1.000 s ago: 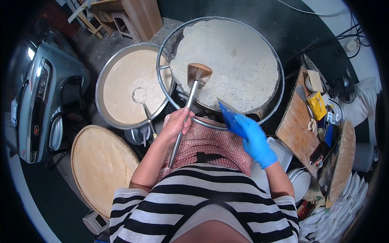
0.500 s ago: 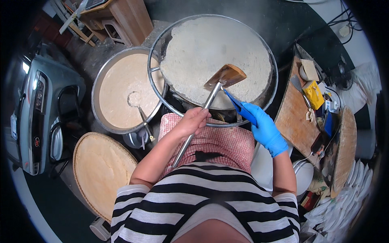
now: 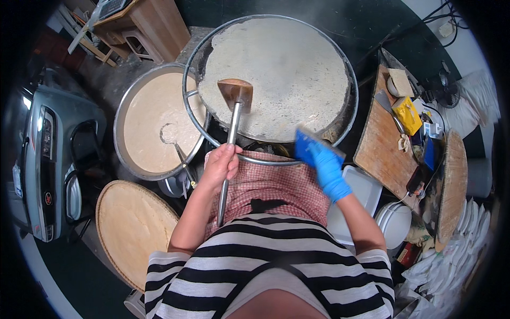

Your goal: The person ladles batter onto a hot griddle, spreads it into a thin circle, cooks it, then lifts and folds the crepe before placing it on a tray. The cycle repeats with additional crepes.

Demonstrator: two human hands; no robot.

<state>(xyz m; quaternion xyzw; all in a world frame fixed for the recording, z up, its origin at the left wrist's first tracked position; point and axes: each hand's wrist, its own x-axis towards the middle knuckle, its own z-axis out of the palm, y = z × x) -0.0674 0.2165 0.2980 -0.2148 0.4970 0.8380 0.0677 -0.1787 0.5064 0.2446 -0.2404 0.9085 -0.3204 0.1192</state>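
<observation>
My bare left hand [image 3: 222, 165] is wrapped round the metal handle of a batter spreader [image 3: 237, 94], whose brown curved blade stands over the left part of the griddle. A thin, pale layer of batter [image 3: 276, 69] covers almost the whole round griddle, and faint steam hangs above it. In a blue glove, my right hand [image 3: 328, 166] grips a flat blue scraper [image 3: 309, 146] at the griddle's near right edge. The scraper's far edge is slightly smeared by motion. A metal ring [image 3: 187, 109] runs round the griddle, and the spreader's handle crosses it.
Left of the griddle stands a wide metal basin [image 3: 118, 125] of batter with a ladle [image 3: 186, 166] in it. A round woven tray [image 3: 133, 228] leans nearer me. On the right are a wooden board [image 3: 380, 143], a white tub [image 3: 366, 183] and a small black fan [image 3: 446, 90].
The spreader has swung left, away from the scraper, and stands more upright. My right hand has drawn the scraper down and slightly left to the griddle's near edge.
</observation>
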